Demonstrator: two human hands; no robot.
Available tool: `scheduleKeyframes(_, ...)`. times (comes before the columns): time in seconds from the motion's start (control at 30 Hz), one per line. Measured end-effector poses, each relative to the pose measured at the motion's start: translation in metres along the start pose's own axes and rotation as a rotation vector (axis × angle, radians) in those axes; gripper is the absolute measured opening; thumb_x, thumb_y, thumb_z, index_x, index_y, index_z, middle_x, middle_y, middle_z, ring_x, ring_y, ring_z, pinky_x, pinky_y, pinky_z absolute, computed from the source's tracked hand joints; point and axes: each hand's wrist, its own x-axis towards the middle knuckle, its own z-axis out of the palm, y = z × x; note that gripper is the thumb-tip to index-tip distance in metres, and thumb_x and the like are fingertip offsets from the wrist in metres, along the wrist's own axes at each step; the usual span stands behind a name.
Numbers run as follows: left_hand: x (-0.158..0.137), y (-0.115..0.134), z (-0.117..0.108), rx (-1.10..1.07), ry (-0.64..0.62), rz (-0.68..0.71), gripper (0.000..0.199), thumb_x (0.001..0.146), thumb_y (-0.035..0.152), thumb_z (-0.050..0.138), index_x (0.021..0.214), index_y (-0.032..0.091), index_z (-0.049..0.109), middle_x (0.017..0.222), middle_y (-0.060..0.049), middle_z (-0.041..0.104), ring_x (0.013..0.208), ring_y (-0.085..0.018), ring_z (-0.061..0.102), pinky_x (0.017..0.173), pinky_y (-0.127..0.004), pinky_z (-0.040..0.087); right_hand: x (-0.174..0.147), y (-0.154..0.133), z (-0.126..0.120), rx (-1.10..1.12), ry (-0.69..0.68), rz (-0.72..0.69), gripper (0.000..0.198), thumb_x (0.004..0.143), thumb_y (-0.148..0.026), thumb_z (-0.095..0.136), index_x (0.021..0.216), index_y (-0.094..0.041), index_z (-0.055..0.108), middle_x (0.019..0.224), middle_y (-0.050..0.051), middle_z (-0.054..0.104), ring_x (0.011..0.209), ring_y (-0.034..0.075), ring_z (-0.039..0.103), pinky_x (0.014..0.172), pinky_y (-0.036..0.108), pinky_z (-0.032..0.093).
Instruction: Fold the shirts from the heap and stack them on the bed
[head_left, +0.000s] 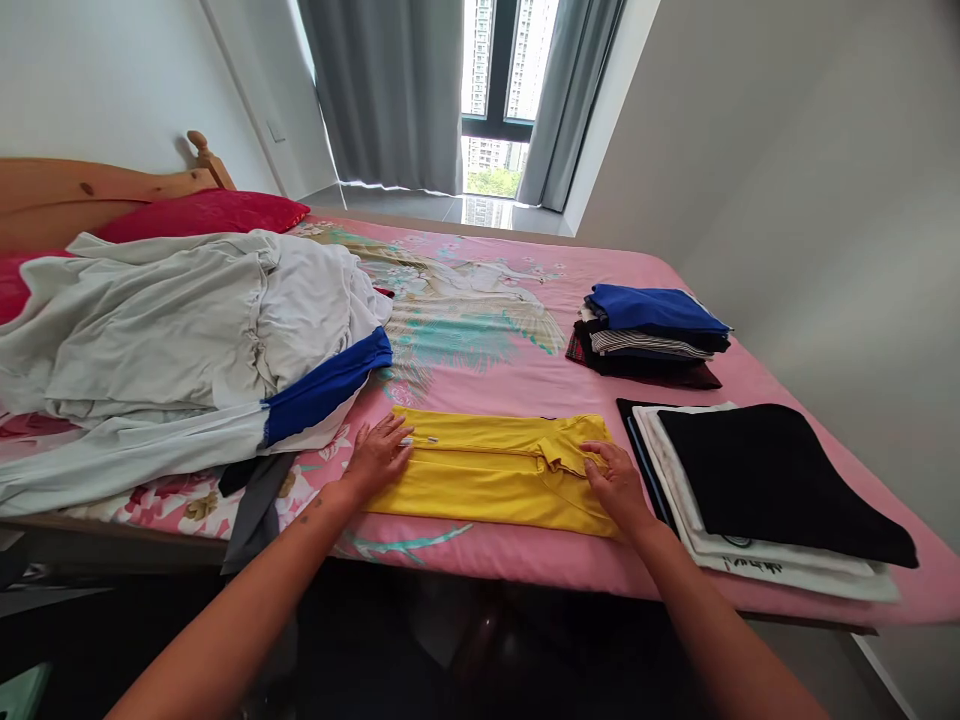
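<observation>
A yellow shirt [472,480] lies on the bed near its front edge, folded into a long strip with a short sleeve turned back at its right end. My left hand [379,455] rests flat on the strip's left end, fingers stretched out and open. At the opposite end, my right hand [619,485] touches the fabric beside the folded sleeve. Its fingers are spread, with thumb and forefinger apart. Small white labels show near my left fingertips.
Right of the shirt lies a stack of folded black and white clothes [750,480]. Behind it is a smaller pile topped by a blue garment [652,308]. Loose pale clothes [165,310] heap up on the left, with a blue-and-white piece [330,385] near my left hand. Pink patterned bedding [480,300] covers the bed.
</observation>
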Motion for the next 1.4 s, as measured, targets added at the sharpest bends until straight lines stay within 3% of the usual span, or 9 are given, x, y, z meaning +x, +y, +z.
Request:
scheduleKeyframes(0.13,-0.010,-0.007,-0.012,0.009,0.027,0.043,0.032,0.081,0.029,0.052,0.110,0.025,0.064,0.129,-0.009,0.058,0.127,-0.027,0.045,0.109,-0.053,0.023,-0.017,0.000,-0.007,-0.154,-0.145,-0.109,0.035,0.074,-0.018,0.049,0.107,-0.022,0.058,0.114,0.007,0.060,0.111,0.024,0.051,0.098,0.043,0.038)
scheduleKeyframes(0.23,-0.010,0.014,-0.016,-0.022,0.049,0.116,0.029,0.082,0.030,0.052,0.107,0.023,0.066,0.123,-0.009,0.061,0.122,-0.026,0.050,0.108,-0.048,0.029,-0.016,-0.009,0.003,-0.243,-0.218,-0.159,0.039,0.073,-0.019,0.051,0.112,-0.022,0.056,0.117,0.007,0.059,0.113,0.026,0.050,0.096,0.043,0.036)
scheduleKeyframes(0.47,-0.018,0.138,0.022,-0.235,-0.193,0.539,0.036,0.090,0.030,0.042,0.123,0.025,0.055,0.127,-0.007,0.059,0.126,-0.020,0.046,0.112,-0.041,0.031,-0.006,-0.016,0.031,-0.329,-0.155,-0.145,0.027,0.078,-0.020,0.051,0.104,-0.019,0.059,0.107,0.009,0.062,0.103,0.025,0.054,0.090,0.038,0.037)
scheduleKeyframes(0.63,0.001,0.194,0.059,-0.218,-0.200,0.537,0.054,0.089,0.037,0.045,0.136,0.012,0.040,0.143,-0.016,0.041,0.137,-0.026,0.031,0.114,-0.044,0.027,0.006,-0.014,0.026,-0.292,-0.118,-0.122,0.016,0.085,-0.020,0.045,0.092,-0.018,0.060,0.093,0.007,0.065,0.092,0.022,0.057,0.084,0.036,0.041)
scheduleKeyframes(0.8,0.029,0.208,0.080,-0.240,-0.132,0.500,0.062,0.090,0.042,0.042,0.142,0.011,0.030,0.147,-0.017,0.035,0.138,-0.026,0.029,0.114,-0.044,0.026,0.020,-0.019,0.016,-0.206,-0.122,-0.115,0.019,0.087,-0.019,0.044,0.095,-0.017,0.061,0.092,0.007,0.065,0.089,0.021,0.059,0.080,0.035,0.045)
scheduleKeyframes(0.97,0.065,0.213,0.093,-0.212,-0.144,0.558,0.039,0.094,0.031,0.031,0.121,0.016,0.054,0.121,-0.012,0.062,0.118,-0.023,0.054,0.106,-0.039,0.039,0.029,-0.025,0.014,-0.185,-0.128,-0.115,0.019,0.086,-0.019,0.045,0.096,-0.018,0.062,0.095,0.007,0.067,0.090,0.020,0.060,0.082,0.035,0.046)
scheduleKeyframes(1.07,0.083,0.216,0.099,-0.186,-0.191,0.557,0.037,0.093,0.027,0.031,0.105,0.015,0.063,0.104,-0.012,0.069,0.101,-0.022,0.063,0.097,-0.036,0.046,0.032,-0.027,0.010,-0.186,-0.146,-0.122,0.019,0.086,-0.021,0.047,0.097,-0.018,0.062,0.097,0.006,0.068,0.092,0.021,0.060,0.084,0.036,0.045)
scheduleKeyframes(1.27,0.094,0.221,0.103,-0.206,-0.185,0.546,0.048,0.090,0.036,0.039,0.134,0.020,0.046,0.127,-0.009,0.059,0.119,-0.022,0.053,0.105,-0.035,0.039,0.053,-0.027,0.008,-0.085,-0.045,-0.006,0.025,0.090,-0.024,0.039,0.098,-0.018,0.062,0.098,0.007,0.067,0.094,0.020,0.060,0.086,0.034,0.044)
scheduleKeyframes(1.4,0.094,0.221,0.103,-0.185,-0.279,0.458,0.049,0.090,0.044,0.038,0.130,0.020,0.052,0.124,-0.010,0.061,0.117,-0.025,0.055,0.104,-0.038,0.040,0.073,-0.014,0.031,0.005,-0.032,0.074,0.031,0.089,-0.020,0.034,0.106,-0.016,0.059,0.105,0.008,0.065,0.099,0.018,0.059,0.090,0.030,0.044)
